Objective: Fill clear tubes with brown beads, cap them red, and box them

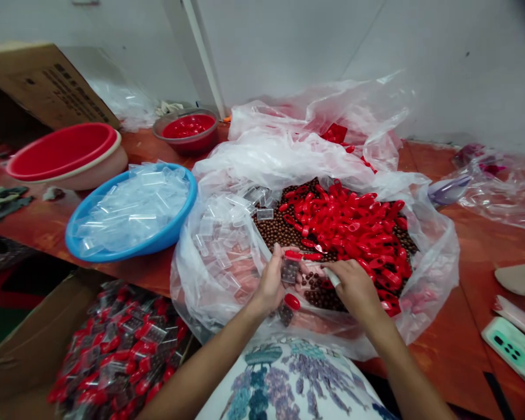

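Pinching seen: ball-filled clear plastic box [290, 272] gripped by left hand [269, 286] beside brown balls [280, 232] — likely light, stiff, slick, best taken by side walls; right hand [354, 287] curled nearby — grip not discernible.

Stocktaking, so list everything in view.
Basins: at least four, blue, red, cream, grey, left
Cartons: two, brown, left
Empty cases: many, clear, basin and bag
Filled cases: many, red-brown, carton and bag
Beads: many, brown, bag
Glossy pieces: many, red, on beads
Bags: several, translucent, centre, back, right
Phone: one, pale green, right
Cloth: one, grey-green, left
Table: one, orange-red, beneath
Wall: one, pale, behind
Clothing: one, multicoloured, bottom
Left hand: one, bare, centre
Right hand: one, bare, centre-right
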A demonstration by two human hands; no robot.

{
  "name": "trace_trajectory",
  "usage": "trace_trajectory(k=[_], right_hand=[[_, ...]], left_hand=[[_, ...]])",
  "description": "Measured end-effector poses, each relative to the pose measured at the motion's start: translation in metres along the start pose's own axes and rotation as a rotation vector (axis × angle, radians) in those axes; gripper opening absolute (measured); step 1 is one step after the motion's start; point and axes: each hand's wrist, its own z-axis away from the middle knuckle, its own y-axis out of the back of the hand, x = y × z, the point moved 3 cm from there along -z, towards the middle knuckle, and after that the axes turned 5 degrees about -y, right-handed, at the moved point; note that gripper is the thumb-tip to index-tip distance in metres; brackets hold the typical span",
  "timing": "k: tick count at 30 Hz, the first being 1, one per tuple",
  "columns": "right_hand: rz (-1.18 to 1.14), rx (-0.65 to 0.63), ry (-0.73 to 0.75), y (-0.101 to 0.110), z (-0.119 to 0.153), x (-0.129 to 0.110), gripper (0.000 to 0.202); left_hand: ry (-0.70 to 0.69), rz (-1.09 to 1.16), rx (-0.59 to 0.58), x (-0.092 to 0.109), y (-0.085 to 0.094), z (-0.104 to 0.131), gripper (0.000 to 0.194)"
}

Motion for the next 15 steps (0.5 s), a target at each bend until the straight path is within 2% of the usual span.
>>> trace_trajectory(k=[2,6,11,15], right_hand=[[0.145,-0.111,0.071,-0.009,-0.001,-0.003,0.037],[0.218,-0.245,0.041,-0.018,-0.005,-0.014,0.033],[0.144,-0.307,0.031,-0.019,-0.015,-0.017,0.030],[0.049,-0.290,0.020,-0.020,-0.017,-0.004,0.029]], left_hand=[[0.008,-0.003,-0.010,0.002,0.003,0.000,0.054],[0.024,-0.052,-0.032,0.000,0.004,0.002,0.047],[-0.001,-0.230,-0.040,-0.001,0.005,0.006,0.037],[0.088,-0.220,-0.019,0.000,0.005,0.007,0.037]])
